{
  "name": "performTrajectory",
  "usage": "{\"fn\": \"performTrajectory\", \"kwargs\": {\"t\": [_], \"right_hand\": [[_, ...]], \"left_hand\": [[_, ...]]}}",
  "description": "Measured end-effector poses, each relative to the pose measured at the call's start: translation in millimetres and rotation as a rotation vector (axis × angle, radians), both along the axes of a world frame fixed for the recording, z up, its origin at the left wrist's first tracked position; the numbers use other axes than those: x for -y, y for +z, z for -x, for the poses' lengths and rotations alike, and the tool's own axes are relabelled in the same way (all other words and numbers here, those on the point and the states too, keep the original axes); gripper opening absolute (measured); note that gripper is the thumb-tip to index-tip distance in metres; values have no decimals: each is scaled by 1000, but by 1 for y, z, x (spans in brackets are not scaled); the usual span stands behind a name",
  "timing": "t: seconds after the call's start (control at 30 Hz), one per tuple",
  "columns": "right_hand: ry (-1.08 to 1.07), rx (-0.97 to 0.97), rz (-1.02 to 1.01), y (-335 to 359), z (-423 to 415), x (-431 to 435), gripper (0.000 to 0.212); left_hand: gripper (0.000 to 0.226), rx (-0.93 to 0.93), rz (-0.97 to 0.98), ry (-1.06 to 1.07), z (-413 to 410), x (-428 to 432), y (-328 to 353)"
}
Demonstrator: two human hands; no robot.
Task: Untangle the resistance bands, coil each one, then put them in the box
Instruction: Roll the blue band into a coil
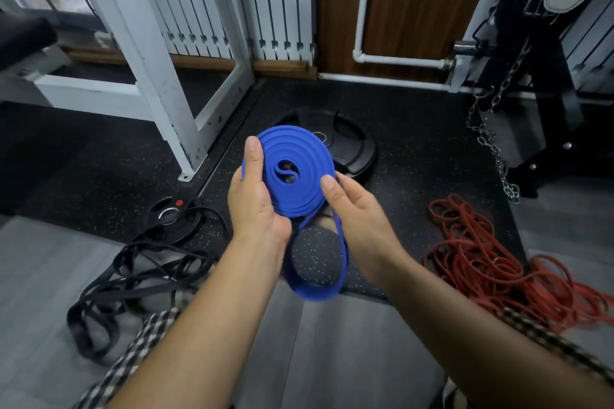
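The left hand (257, 199) grips the coiled part of the blue band (295, 173) with its thumb laid across the turns, while the right hand (352, 202) pinches the coil's other edge, both holding it in the air above the speckled black mat (415, 149). The band looks light, soft and springy, so the turns will likely slip loose unless the coil is squeezed flat across its layers, not taken by its rim. It is a flat bright-blue strip wound into a neat spiral, with a loose loop hanging below the hands, unwound; the black bands (133, 276) lie tangled at the mat's left edge, the red bands (491, 259) at its right.
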State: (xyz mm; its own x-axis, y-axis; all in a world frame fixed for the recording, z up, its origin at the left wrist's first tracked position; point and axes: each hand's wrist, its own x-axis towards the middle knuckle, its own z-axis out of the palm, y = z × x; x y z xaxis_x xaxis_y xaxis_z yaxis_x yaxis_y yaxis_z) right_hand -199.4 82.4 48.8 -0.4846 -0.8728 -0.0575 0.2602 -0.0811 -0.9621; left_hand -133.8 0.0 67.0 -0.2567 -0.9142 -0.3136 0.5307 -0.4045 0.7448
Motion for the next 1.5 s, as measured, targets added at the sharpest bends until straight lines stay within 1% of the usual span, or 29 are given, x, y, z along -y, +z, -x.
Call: {"fn": "performTrajectory", "kwargs": {"t": [0.07, 0.13, 0.2, 0.27, 0.33, 0.37, 0.4, 0.47, 0.5, 0.53, 0.57, 0.6, 0.67, 0.8, 0.87, 0.97, 1.0, 1.07, 1.1, 1.13, 1.23, 1.33, 1.4, 1.5], "right_hand": [[-53, -56, 7, -2, -3, 1, 19], [-88, -39, 25, -3, -1, 0, 17], [-98, -22, 4, -3, 5, 0, 16], [-78, -54, -41, -2, 14, 0, 20], [-22, -84, -61, 3, 26, -3, 26], [18, -95, -63, 7, 33, -5, 26], [65, -125, -71, 12, 39, -8, 24], [158, -239, -112, 17, 44, -14, 18], [202, -296, -132, 18, 44, -15, 17], [242, -338, -148, 18, 41, -16, 16], [269, -362, -158, 17, 38, -16, 15], [278, -364, -158, 16, 36, -16, 15], [248, -324, -120, 16, 35, -14, 16], [84, -191, -49, 8, 29, -6, 18], [31, -142, -53, 0, 20, -2, 24], [-35, -121, -52, -8, 9, 4, 39], [-77, -107, -39, -11, 7, 6, 40], [-173, -98, -19, -13, 3, 10, 29], [-210, -85, -10, -15, 0, 12, 21], [-236, -60, -3, -16, -3, 14, 18], [-288, 33, 28, -17, -6, 19, 18], [-327, 44, 19, -21, -4, 22, 14], [-337, 33, 5, -23, -4, 23, 7], [-339, 51, 8, -23, -11, 24, 6]], "left_hand": [[31, 2, -26, -2, 3, -4, -3], [40, -6, -74, -31, 7, -11, -5], [48, -1, -137, -59, 8, -16, -7], [51, 42, -144, -137, 4, -13, -7], [55, 106, -71, -283, -1, -5, -4], [57, 165, 3, -340, -4, 0, -2], [53, 252, 102, -367, -7, 6, 1], [34, 420, 293, -391, -14, 14, 4], [30, 476, 365, -456, -16, 16, 4], [29, 505, 396, -548, -18, 15, 4], [26, 513, 387, -619, -19, 13, 3], [22, 500, 354, -633, -18, 10, 0], [17, 439, 290, -543, -16, 6, -4], [21, 228, 171, -339, -10, 2, -5], [23, 173, 72, -242, -9, 3, -7], [30, 127, -65, -118, -4, 1, -9], [33, 102, -113, -78, -2, -1, -9], [36, 60, -194, -19, 1, -2, -8], [37, 39, -224, -2, 3, -2, -7], [38, 23, -248, 7, 4, -1, -7], [42, -9, -302, 15, 7, 1, -7], [45, -32, -339, -3, 7, 0, -6], [43, -61, -364, -13, 6, 0, -5], [36, -96, -402, -33, 1, 2, 0]]}}
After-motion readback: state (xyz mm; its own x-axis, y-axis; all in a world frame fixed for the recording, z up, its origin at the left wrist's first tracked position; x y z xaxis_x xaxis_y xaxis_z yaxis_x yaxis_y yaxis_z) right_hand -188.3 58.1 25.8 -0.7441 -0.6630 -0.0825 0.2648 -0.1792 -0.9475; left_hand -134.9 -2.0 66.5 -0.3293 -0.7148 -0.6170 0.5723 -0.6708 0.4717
